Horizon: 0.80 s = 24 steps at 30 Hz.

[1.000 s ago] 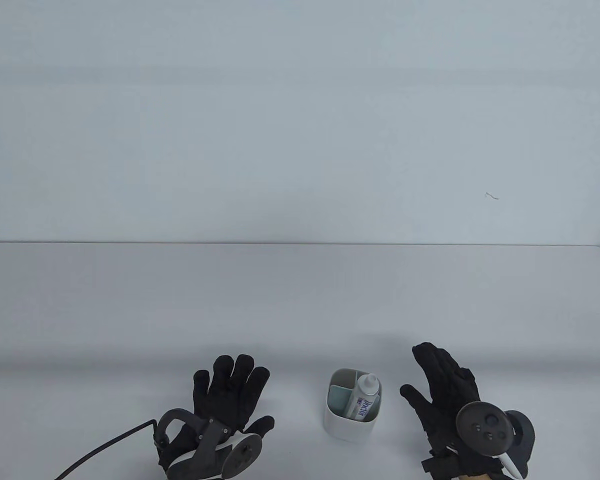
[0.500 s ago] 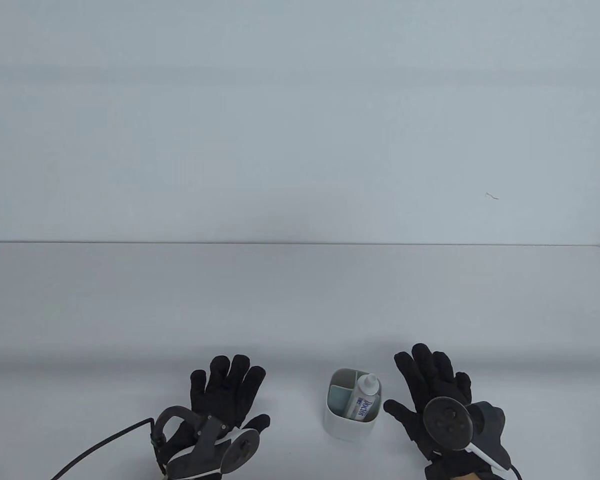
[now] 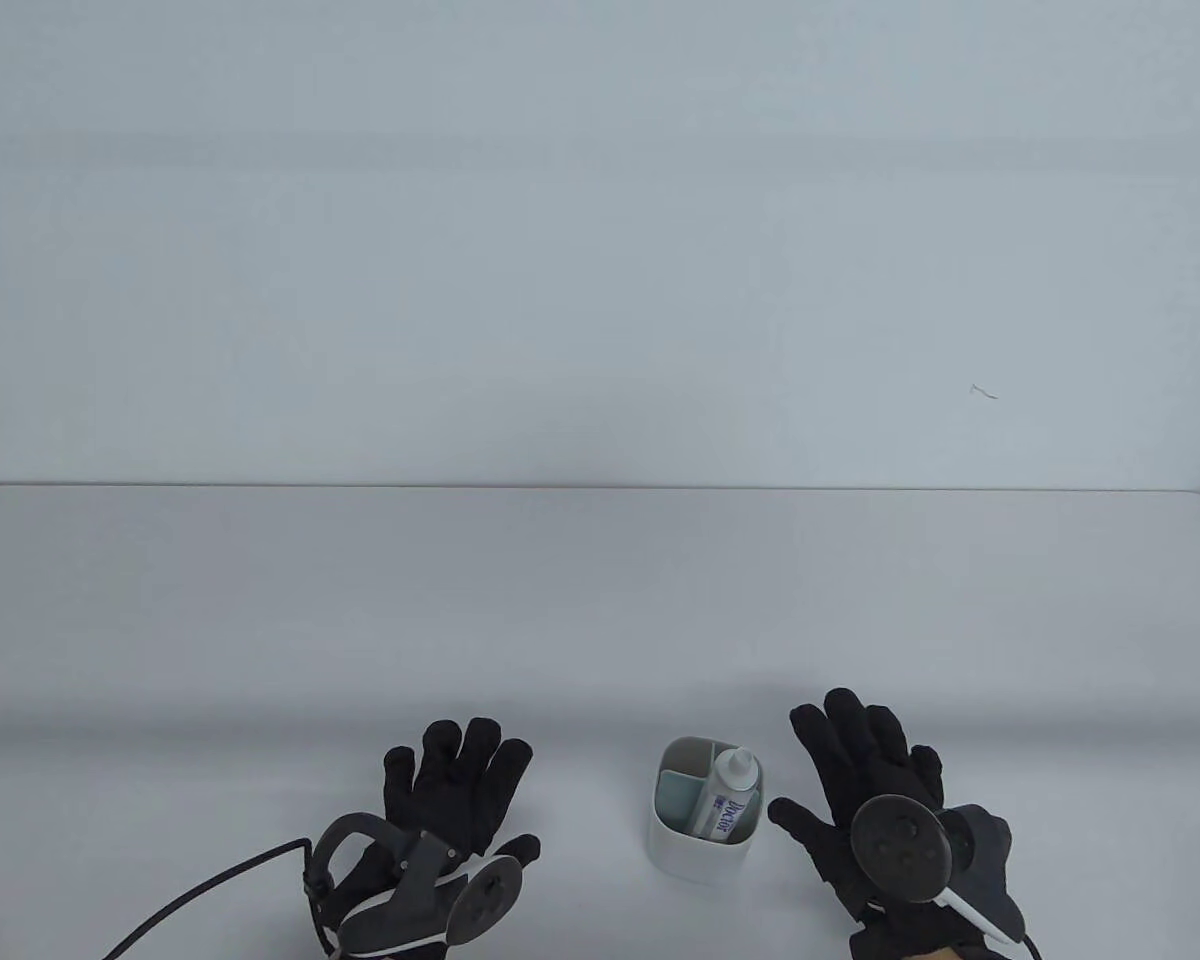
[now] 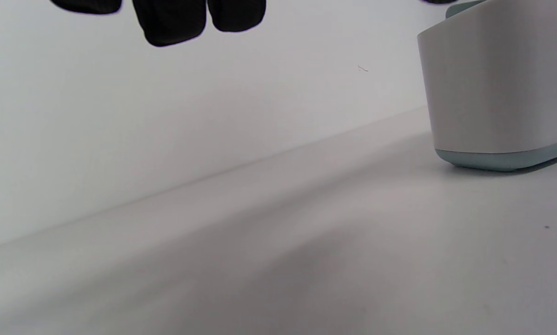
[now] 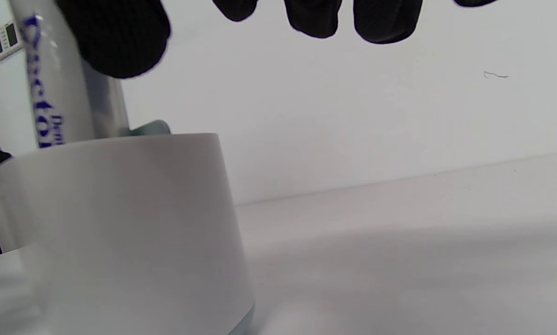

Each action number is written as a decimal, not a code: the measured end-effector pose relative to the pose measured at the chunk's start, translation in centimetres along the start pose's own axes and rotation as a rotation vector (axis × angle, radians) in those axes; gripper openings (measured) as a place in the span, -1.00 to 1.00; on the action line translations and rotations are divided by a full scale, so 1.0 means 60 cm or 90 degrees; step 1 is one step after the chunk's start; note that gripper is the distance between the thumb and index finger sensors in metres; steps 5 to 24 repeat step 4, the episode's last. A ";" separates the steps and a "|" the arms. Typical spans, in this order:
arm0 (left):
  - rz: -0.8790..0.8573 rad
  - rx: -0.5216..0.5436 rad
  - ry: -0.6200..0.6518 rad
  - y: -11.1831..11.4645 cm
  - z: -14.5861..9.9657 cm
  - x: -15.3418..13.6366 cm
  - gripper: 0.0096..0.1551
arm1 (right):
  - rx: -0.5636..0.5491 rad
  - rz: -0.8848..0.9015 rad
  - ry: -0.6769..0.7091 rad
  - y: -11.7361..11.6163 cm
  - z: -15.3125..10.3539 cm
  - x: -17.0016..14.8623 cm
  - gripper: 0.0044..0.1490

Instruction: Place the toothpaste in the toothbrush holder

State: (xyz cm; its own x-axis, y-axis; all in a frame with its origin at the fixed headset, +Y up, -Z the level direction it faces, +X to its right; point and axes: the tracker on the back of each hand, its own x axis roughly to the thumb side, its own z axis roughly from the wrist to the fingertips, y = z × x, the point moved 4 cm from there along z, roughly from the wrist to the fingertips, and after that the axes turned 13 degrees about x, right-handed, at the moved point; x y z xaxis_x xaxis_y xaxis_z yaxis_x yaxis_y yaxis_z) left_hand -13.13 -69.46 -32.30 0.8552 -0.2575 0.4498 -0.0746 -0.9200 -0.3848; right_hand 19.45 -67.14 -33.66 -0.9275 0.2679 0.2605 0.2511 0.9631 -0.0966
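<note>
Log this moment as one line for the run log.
toothpaste tube: upright in holder's right compartment | toothbrush holder: on table | left hand: open, flat, holds nothing | right hand: open beside holder, holds nothing

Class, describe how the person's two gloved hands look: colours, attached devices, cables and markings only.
Both hands wear black knitted gloves. The left hand carries a dark grey tracker with a ring-shaped loop, white trim and a black cable trailing off to the lower left. The right hand carries a dark grey tracker with a round buttoned face and a white strip beneath. No sleeves show clearly.
</note>
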 end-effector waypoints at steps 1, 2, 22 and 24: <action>0.001 0.000 0.001 0.000 0.000 0.000 -0.03 | 0.000 0.000 0.001 0.000 0.000 0.000 0.01; 0.001 0.000 0.001 0.000 0.000 0.000 -0.04 | 0.001 0.000 0.002 0.000 0.000 0.001 0.01; 0.001 0.000 0.002 -0.002 0.000 0.001 -0.04 | 0.002 0.000 0.002 -0.001 0.000 0.001 0.00; 0.001 0.000 0.002 -0.002 0.000 0.001 -0.04 | 0.002 0.000 0.002 -0.001 0.000 0.001 0.00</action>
